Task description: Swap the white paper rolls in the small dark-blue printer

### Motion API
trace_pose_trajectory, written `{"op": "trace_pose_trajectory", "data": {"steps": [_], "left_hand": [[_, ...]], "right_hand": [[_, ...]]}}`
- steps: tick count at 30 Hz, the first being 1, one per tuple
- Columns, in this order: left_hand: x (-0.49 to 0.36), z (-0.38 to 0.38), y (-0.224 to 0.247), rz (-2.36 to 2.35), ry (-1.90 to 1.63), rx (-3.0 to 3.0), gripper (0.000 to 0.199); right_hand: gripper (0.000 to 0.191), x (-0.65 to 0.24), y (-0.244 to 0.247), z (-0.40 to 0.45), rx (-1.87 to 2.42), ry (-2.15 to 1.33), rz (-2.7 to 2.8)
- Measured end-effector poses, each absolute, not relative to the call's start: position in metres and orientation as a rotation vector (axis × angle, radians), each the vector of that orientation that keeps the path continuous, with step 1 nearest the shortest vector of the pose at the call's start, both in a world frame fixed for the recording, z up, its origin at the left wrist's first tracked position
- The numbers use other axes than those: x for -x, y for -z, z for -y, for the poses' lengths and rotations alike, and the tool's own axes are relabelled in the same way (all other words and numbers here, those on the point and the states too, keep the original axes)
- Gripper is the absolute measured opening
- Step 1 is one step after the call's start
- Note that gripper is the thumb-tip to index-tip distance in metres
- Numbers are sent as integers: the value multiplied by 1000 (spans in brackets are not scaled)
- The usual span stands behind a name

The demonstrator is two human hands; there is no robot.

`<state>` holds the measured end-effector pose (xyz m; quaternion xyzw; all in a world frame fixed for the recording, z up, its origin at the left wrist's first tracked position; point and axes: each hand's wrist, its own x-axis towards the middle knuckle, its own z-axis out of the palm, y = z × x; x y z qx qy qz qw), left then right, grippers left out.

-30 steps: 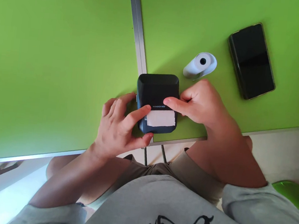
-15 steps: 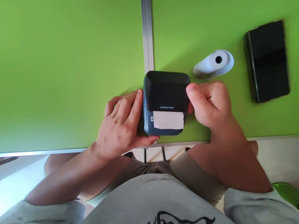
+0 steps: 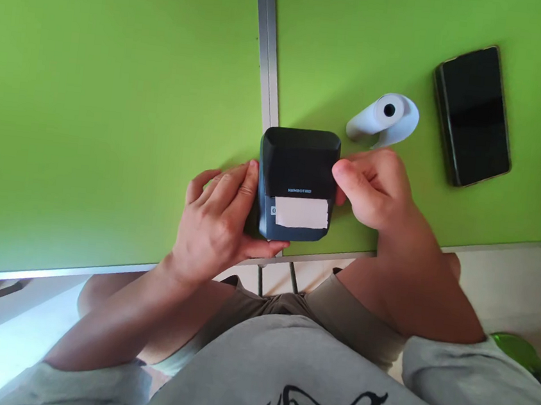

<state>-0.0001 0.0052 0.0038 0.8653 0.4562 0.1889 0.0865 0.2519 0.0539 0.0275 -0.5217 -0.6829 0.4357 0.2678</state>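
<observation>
A black and dark blue label printer (image 3: 300, 157) marked NIIMBOT sits near the front edge of the green table (image 3: 115, 115), over its metal seam. A strip of white paper (image 3: 301, 213) with a ragged right end sticks out of the slot at its front. My left hand (image 3: 215, 219) grips the printer, with fingers along the left side and the thumb at the front edge. On the right side, my right hand (image 3: 376, 188) pinches the upper edge, thumb on top and fingers curled, partly hidden. The lid looks closed.
Behind my right hand lies a white paper roll (image 3: 369, 119) with a black core and a loose end curling out. Farther right is a dark phone-like device (image 3: 475, 114) with a glossy screen. A metal seam (image 3: 268, 54) runs away across the table.
Both hands keep their hold on the printer. The view has shifted slightly, so the roll and the dark device appear a little farther left. My right hand shifts slightly left with the printer's edge.
</observation>
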Motion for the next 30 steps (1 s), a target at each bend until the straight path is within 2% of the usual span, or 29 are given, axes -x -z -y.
{"op": "trace_pose_trajectory", "data": {"steps": [3,7,13,22,30], "left_hand": [[-1,-4,-3,-1422,-544,-2583,96],[-3,-3,-1,-1412,-600,-2593,94],[-4,-1,2,-1416,-624,-2570,96],[-7,-1,1,-1434,-591,-2516,106],[-5,0,0,-1428,-556,-2459,111]], "right_hand": [[78,-252,-28,-55,1437,-1180,1898],[78,-253,-28,-56,1469,-1191,1899],[77,-253,-26,-56,1437,-1184,1900],[65,-258,-35,-59,1349,-1277,2022],[67,-256,-35,-49,1352,-1063,2058]]}}
